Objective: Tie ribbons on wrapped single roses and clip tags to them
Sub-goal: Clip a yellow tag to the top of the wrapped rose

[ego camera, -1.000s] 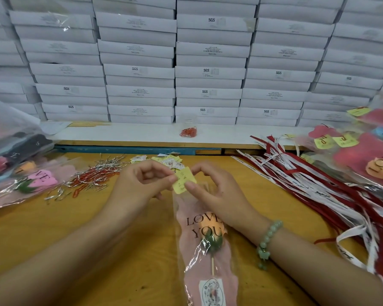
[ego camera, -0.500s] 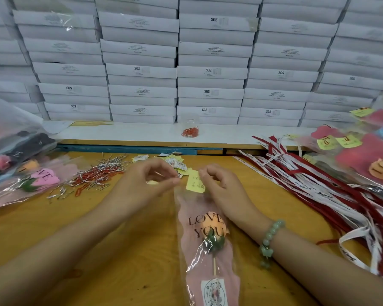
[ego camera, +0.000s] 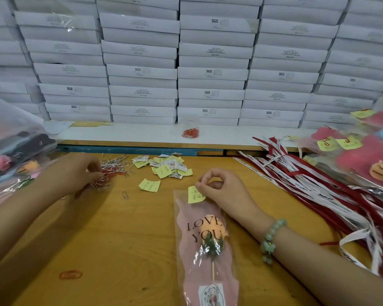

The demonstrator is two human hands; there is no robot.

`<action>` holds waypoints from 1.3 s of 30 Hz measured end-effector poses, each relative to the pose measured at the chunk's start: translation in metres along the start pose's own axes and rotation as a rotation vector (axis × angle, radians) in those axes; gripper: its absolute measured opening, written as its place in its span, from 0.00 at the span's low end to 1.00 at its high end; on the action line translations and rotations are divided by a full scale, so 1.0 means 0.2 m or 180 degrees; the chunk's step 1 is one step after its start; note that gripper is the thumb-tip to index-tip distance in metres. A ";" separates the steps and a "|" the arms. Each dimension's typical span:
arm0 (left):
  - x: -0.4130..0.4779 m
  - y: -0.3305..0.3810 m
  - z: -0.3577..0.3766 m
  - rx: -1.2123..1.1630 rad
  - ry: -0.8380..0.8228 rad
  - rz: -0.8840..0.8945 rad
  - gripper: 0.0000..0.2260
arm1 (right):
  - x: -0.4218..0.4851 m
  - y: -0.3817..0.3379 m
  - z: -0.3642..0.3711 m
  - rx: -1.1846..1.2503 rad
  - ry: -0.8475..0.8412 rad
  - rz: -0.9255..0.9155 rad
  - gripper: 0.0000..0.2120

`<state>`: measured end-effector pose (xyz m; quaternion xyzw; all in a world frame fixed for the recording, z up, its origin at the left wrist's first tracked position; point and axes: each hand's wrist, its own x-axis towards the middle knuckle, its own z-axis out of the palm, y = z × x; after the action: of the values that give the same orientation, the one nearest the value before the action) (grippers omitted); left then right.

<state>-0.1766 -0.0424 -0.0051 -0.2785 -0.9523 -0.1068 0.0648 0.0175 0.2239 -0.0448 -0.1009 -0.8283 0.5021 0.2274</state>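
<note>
A wrapped single rose [ego camera: 205,244] in clear film with a pink "LOVE YOU" liner lies on the wooden table [ego camera: 119,239], top end pointing away from me. A yellow tag [ego camera: 195,195] sits at its top edge, and my right hand [ego camera: 221,191] pinches that tag against the wrapper with thumb and forefinger. My left hand [ego camera: 82,173] is out to the left, blurred, fingers curled down into the pile of paper clips [ego camera: 111,171]. Whether it holds a clip cannot be seen.
Loose yellow tags [ego camera: 164,167] and one single tag [ego camera: 149,185] lie behind the rose. A stray clip [ego camera: 125,195] lies on the table. Red and white ribbons [ego camera: 307,182] spread at right, finished roses [ego camera: 363,155] beyond. Wrapped roses [ego camera: 11,160] are stacked at left. White boxes [ego camera: 208,74] wall the back.
My left hand has left the tag and swung left to the paper clip pile. My right hand stays pinching the tag on the wrapper's top.
</note>
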 end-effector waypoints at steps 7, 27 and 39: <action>-0.01 0.05 0.05 -0.0380 0.0665 0.0689 0.03 | 0.00 0.00 0.00 -0.0019 -0.0012 0.0009 0.08; 0.00 -0.01 0.14 0.0029 0.0318 0.0619 0.08 | 0.00 0.00 0.00 -0.0079 -0.0028 0.0011 0.08; -0.03 0.04 0.11 -0.0487 0.0992 0.0441 0.09 | 0.00 0.01 0.00 -0.0021 -0.0035 -0.0008 0.07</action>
<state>-0.1684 -0.0341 -0.0273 -0.3275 -0.8984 -0.2160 0.1973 0.0170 0.2260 -0.0467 -0.0977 -0.8313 0.4997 0.2231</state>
